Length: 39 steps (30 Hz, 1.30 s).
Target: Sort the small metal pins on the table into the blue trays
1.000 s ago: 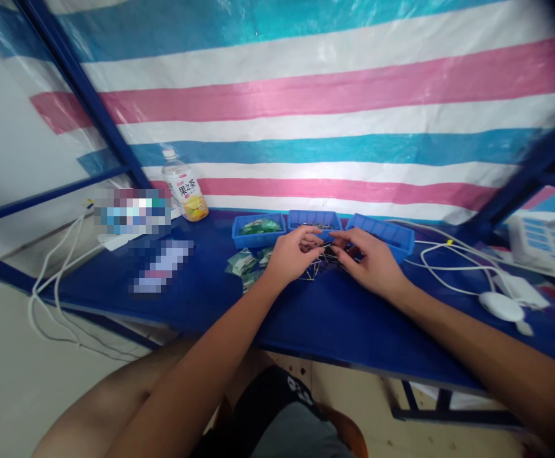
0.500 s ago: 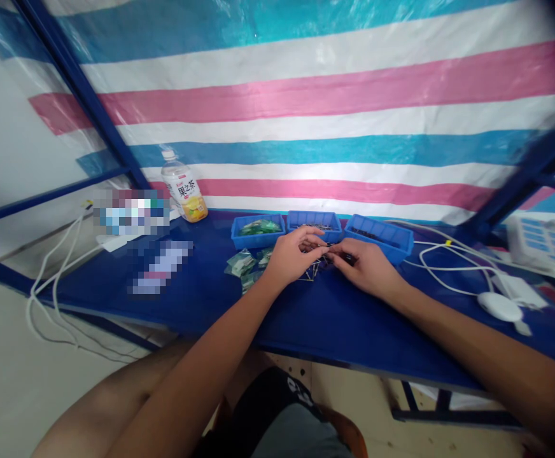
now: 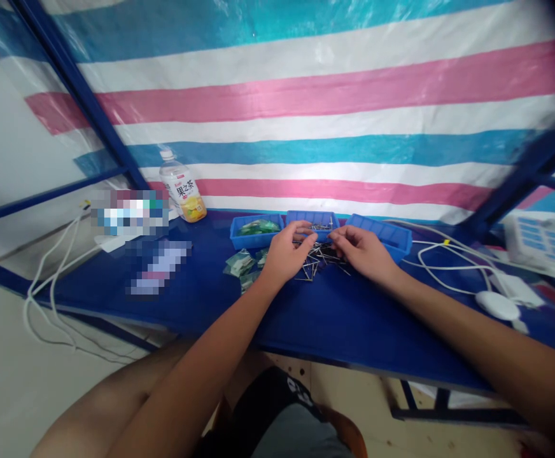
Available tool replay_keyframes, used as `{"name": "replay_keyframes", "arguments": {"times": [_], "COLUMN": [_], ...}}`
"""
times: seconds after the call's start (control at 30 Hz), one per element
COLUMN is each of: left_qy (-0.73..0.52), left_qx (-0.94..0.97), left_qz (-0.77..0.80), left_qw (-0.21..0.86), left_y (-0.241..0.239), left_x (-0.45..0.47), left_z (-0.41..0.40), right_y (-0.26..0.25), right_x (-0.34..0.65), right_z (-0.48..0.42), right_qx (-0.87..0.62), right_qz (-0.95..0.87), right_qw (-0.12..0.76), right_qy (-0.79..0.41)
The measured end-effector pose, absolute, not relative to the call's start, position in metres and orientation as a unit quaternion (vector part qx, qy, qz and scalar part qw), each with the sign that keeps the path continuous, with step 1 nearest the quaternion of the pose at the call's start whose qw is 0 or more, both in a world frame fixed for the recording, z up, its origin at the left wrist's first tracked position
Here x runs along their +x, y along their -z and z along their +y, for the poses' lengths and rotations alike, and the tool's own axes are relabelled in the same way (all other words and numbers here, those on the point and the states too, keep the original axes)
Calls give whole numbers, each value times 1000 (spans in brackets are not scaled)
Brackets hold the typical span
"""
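My left hand [image 3: 287, 253] and my right hand [image 3: 362, 252] meet over a loose pile of thin metal pins [image 3: 316, 262] on the blue table [image 3: 201, 299]. Both hands have their fingertips pinched together near the middle blue tray [image 3: 314, 220]. What the fingers pinch is too small to name. Small green packets [image 3: 242, 262] lie just left of my left hand.
Three blue trays stand in a row at the back: the left tray [image 3: 254, 230] holds green packets, the right tray [image 3: 386, 234] dark parts. A drink bottle [image 3: 182, 194] stands far left. White cables [image 3: 449, 267] and a white puck [image 3: 498, 305] lie right. A striped tarp hangs behind.
Both hands have lifted slightly and moved back toward the middle tray. The pin pile beneath them is now uncovered.
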State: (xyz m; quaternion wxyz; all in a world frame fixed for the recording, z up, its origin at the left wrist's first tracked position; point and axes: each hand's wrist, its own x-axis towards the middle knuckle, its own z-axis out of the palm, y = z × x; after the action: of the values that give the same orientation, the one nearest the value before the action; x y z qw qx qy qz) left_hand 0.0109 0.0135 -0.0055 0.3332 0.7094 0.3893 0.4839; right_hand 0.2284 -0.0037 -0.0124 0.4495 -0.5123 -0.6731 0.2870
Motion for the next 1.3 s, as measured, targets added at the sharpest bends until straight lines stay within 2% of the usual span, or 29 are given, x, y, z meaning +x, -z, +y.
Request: {"name": "replay_keyframes", "arguments": {"times": [0.13, 0.33, 0.43, 0.77, 1.3], "left_qy": [-486, -494, -493, -489, -482], "left_qx": [708, 704, 705, 708, 716], "left_qz": [386, 392, 392, 392, 393], "left_qw": [336, 326, 325, 325, 317], "left_y": [6, 3, 3, 5, 8], "left_x": [11, 10, 10, 10, 10], "left_z": [13, 12, 12, 14, 15], "right_y": [8, 11, 16, 18, 10], "right_x": [229, 235, 237, 242, 246], "right_z": [-3, -14, -14, -8, -3], "right_qx": [-550, -463, -430, -390, -367], "right_qz": [-663, -817, -857, -889, -905], "right_qw": [431, 340, 284, 238, 211], "right_qy": [-271, -61, -15, 11, 26]}}
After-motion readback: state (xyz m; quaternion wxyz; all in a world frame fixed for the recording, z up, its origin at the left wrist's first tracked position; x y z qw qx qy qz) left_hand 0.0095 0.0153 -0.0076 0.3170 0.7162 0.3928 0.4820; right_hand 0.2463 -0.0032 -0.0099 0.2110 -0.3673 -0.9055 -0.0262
